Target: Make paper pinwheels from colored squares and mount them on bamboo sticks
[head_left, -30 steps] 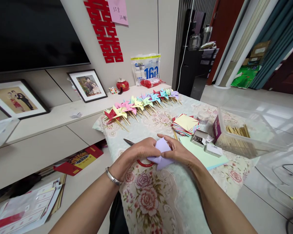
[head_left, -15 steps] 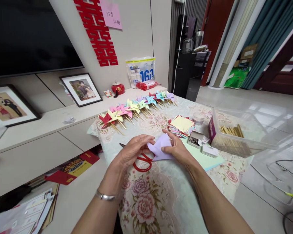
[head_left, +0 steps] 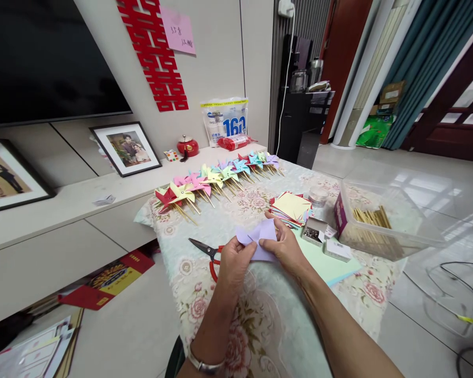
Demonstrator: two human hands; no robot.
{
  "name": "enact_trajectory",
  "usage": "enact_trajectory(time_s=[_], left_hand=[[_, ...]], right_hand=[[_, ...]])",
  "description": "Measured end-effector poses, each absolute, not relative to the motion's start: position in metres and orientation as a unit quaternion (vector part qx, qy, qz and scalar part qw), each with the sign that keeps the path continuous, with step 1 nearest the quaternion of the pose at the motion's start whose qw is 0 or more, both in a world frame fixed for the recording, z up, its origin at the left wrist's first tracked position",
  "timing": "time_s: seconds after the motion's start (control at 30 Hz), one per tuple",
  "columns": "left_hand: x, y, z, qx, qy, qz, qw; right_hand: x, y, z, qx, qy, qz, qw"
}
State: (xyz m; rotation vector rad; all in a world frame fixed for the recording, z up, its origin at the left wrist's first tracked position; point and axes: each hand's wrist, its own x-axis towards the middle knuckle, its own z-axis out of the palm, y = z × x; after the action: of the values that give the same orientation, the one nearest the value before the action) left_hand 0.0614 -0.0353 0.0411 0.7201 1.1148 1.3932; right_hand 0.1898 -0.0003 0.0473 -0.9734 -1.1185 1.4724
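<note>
A sheet of purple paper (head_left: 263,253), partly folded at its upper side, is held between both hands above the table. My left hand (head_left: 236,258) pinches its left side with the thumb on top. On the right side, my right hand (head_left: 284,245) grips the paper, its thumb pressed near the centre. Scissors (head_left: 208,251) with red handles lie on the cloth just left of my left hand, blades pointing up and left; part of the handles is hidden behind that hand.
Finished paper pinwheels (head_left: 211,178) on sticks lie in a row along the table's far side. To the right are a stack of coloured paper squares (head_left: 291,206), a small open box of pins (head_left: 314,231), a white box (head_left: 337,250) and a plastic bin (head_left: 378,244) of wooden sticks.
My left hand has moved right and down and now pinches the purple paper, where its fingers were looser before. More of the scissors' blades shows. The view has shifted slightly.
</note>
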Motion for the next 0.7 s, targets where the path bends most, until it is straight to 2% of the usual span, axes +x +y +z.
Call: enact_trajectory(time_s=[0.37,0.57,0.7], left_hand=[[0.064,-0.039,0.033,0.272,0.447,0.618,0.586],[0.061,-0.038,0.028,0.262,0.448,0.618,0.591],[0.059,-0.036,0.026,0.253,0.453,0.624,0.584]], right_hand=[[0.186,-0.003,0.045,-0.416,-0.471,0.608,0.486],[0.187,-0.003,0.046,-0.397,-0.444,0.643,0.481],[0.194,0.001,0.043,-0.417,-0.409,0.603,0.543]])
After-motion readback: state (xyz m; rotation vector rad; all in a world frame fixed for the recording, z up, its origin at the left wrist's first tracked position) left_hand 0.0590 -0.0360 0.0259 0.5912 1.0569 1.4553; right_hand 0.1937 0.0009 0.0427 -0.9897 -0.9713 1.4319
